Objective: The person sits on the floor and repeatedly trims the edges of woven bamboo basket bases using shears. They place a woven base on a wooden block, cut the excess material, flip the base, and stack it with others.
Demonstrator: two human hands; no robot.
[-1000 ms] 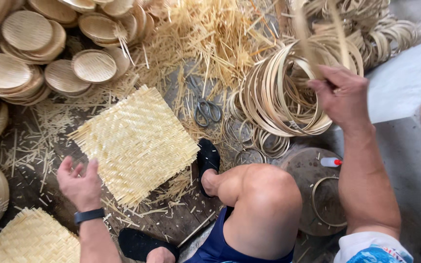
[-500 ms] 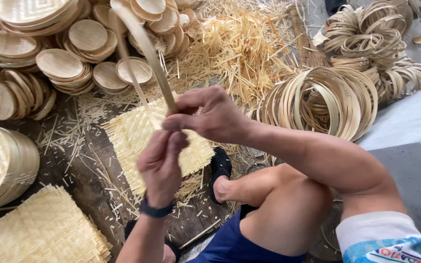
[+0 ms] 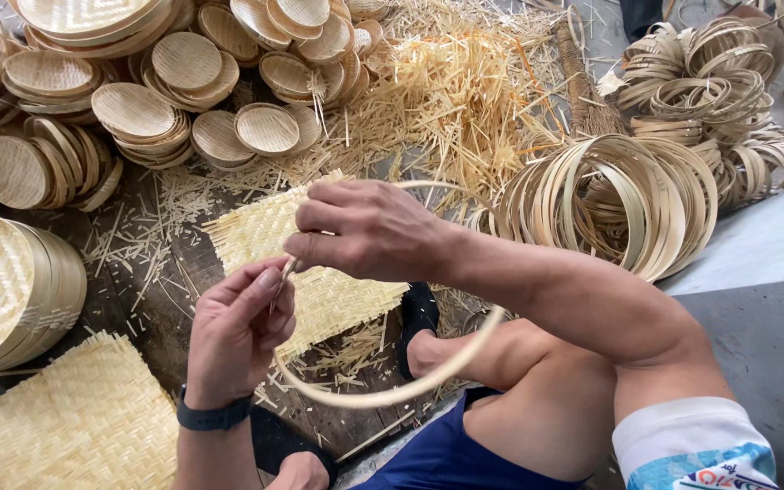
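- Right hand (image 3: 369,229): fingers clenched over the upper part of a thin bamboo hoop (image 3: 392,396), knuckles toward the camera, gripping the strip where its ends appear to meet.
- Left hand (image 3: 238,331): fingers pinched on the same hoop just below and left of the right hand; thumb and forefinger press the strip. A dark watch (image 3: 213,416) sits on that wrist.
- Hoop position: held in the air above the lap; its loop hangs down and to the right of both sets of fingers, lower arc passing over a bare foot (image 3: 424,349).
- Both hands meet at the joint, nearly touching; the right is uppermost.
- Beneath the fingers: a square woven mat (image 3: 265,227) on the floor.
- Beyond the right hand: a pile of bamboo rings (image 3: 628,195). Beyond the left: stacked woven trays (image 3: 133,113).
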